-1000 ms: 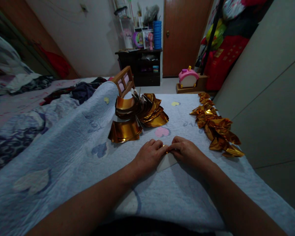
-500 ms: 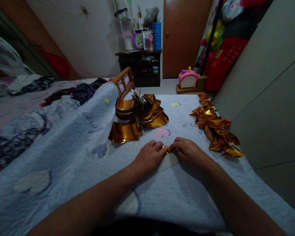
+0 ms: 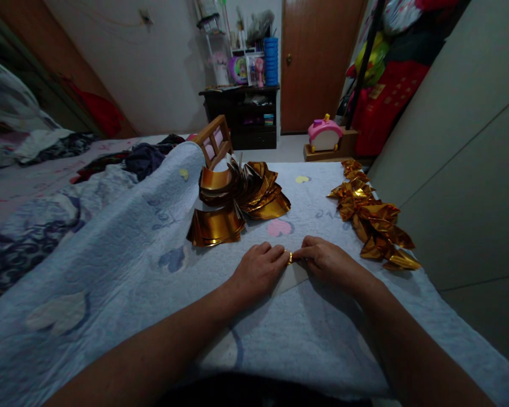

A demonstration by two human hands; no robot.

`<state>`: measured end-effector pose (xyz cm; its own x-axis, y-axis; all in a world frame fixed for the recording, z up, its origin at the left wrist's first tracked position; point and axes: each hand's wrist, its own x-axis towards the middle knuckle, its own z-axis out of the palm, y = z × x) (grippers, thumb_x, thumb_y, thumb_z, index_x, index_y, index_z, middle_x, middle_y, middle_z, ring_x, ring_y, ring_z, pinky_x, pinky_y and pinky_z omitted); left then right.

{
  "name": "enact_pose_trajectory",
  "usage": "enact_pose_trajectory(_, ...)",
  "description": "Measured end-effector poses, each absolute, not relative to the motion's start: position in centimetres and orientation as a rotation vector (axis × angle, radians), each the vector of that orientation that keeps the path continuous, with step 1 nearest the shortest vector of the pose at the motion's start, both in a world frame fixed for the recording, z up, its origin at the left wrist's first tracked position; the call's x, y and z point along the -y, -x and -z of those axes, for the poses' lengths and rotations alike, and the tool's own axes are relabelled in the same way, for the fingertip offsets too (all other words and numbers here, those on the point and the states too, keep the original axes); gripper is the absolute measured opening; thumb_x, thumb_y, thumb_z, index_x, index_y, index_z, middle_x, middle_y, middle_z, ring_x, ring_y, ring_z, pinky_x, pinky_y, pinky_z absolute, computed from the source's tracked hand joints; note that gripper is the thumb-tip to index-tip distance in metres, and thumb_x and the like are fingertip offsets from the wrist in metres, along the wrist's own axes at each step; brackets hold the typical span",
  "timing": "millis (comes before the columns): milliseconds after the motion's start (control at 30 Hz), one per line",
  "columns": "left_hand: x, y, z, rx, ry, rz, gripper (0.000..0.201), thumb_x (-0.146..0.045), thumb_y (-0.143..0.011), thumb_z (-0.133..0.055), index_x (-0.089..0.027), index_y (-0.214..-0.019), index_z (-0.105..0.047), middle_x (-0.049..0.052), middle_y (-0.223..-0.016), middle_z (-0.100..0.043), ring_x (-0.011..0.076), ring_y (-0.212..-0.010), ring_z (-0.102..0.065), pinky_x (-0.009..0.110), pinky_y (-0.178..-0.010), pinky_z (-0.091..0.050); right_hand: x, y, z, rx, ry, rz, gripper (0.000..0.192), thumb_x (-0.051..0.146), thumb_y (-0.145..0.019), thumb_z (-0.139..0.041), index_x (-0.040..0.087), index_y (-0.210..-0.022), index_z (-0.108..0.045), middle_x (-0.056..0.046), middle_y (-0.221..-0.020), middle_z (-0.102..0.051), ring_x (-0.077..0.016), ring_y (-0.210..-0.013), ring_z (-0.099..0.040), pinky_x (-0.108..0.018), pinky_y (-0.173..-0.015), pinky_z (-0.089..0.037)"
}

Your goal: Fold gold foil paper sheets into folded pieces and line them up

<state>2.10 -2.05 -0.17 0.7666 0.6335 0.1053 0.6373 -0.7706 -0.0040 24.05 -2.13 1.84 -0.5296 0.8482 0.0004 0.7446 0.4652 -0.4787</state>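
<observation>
Covering the bed, pale blue quilt (image 3: 123,265) w/ fanned stack of gold foil sheets (image 3: 237,203) and row of folded gold foil pieces (image 3: 373,223), both unmoved vs 1 s ago. Left hand (image 3: 257,271) and right hand (image 3: 326,261) together, pinching small gold foil sheet (image 3: 289,261) on quilt; left fingers crept fwd slightly, crease prob. still being pressed.

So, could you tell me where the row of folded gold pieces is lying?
The row of folded gold pieces lies on the blue quilt at the right of the head view, beside the pale wall panel, just beyond the right hand.
</observation>
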Motion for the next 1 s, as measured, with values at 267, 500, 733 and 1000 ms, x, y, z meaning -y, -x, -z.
enact_pose_trajectory(267, 2.1, -2.4, -0.3, 1.037, 2.897, 0.078, 0.029, -0.023, -0.101, -0.048, -0.016, -0.128, -0.056, 0.009, -0.114, -0.064, 0.0251, -0.095, -0.054, 0.04, -0.077, -0.049, 2.3, -24.2, -2.5, 2.49, 1.324, -0.715, 0.035, 0.004, -0.088, -0.047, 0.018, -0.101, -0.076, -0.007, -0.088, -0.06, -0.0178, -0.082, -0.058, -0.027, -0.075, -0.043)
enact_pose_trajectory(500, 2.1, -2.5, -0.1, 1.041, 2.882, 0.075, 0.025, -0.024, -0.101, -0.049, -0.018, -0.124, -0.058, 0.008, -0.11, -0.064, 0.025, -0.094, -0.055, 0.039, -0.076, -0.049, 2.7, -24.3, -2.7, 2.521, 1.378, -0.673, 0.037, 0.005, -0.088, -0.048, 0.022, -0.106, -0.075, -0.007, -0.091, -0.06, -0.0181, -0.083, -0.056, -0.028, -0.076, -0.042)
enact_pose_trajectory(733, 2.1, -2.4, -0.2, 1.041, 2.888, 0.075, 0.027, -0.024, -0.101, -0.049, -0.018, -0.126, -0.057, 0.006, -0.111, -0.065, 0.0251, -0.094, -0.055, 0.04, -0.076, -0.049, 3.3, -24.6, -3.2, 2.514, 1.487, -0.641, 0.039, 0.004, -0.088, -0.05, 0.027, -0.106, -0.076, -0.007, -0.093, -0.06, -0.0196, -0.085, -0.057, -0.03, -0.076, -0.04)
enact_pose_trajectory(1000, 2.0, -2.3, -0.1, 1.041, 2.89, 0.085, 0.028, -0.024, -0.101, -0.048, -0.017, -0.128, -0.056, 0.009, -0.118, -0.065, 0.0256, -0.097, -0.055, 0.039, -0.079, -0.049, 3.9, -24.7, -3.6, 2.496, 1.55, -0.667, 0.035, 0.005, -0.087, -0.051, 0.025, -0.098, -0.078, -0.008, -0.091, -0.061, -0.0196, -0.083, -0.058, -0.031, -0.075, -0.041)
